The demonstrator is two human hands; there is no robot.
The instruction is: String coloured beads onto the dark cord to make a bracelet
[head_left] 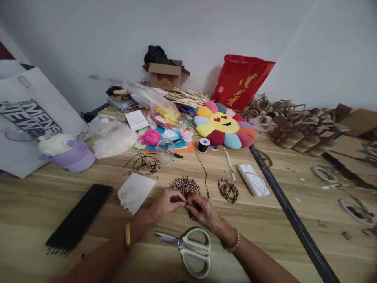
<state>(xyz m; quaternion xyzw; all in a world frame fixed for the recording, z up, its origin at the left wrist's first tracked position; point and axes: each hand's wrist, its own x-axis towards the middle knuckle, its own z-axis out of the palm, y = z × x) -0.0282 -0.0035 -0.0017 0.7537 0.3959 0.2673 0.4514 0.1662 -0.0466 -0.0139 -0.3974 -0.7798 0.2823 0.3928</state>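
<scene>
My left hand (170, 200) has thumb and forefinger pinched together at the near edge of a pile of small multicoloured beads (185, 185). Fingertip to fingertip with it, my right hand (203, 212) is also closed in a pinch. Whatever tiny thing lies between the fingertips is too small to make out. A short run of beads (192, 216) shows below my right fingers. From a spool of black cord (204, 145), a thin cord (203, 165) runs down to a few beads beside my right hand. White-handled scissors (188, 243) lie nearer to me, blades pointing left.
A finished-looking beaded loop (228, 191), a pen (229, 164) and a white power bank (253, 180) lie to the right. Leftward are torn paper (136, 192), a black phone (80, 214) and tangled cord (144, 163). A glass jar (165, 151) and flower cushion (225, 125) stand farther back.
</scene>
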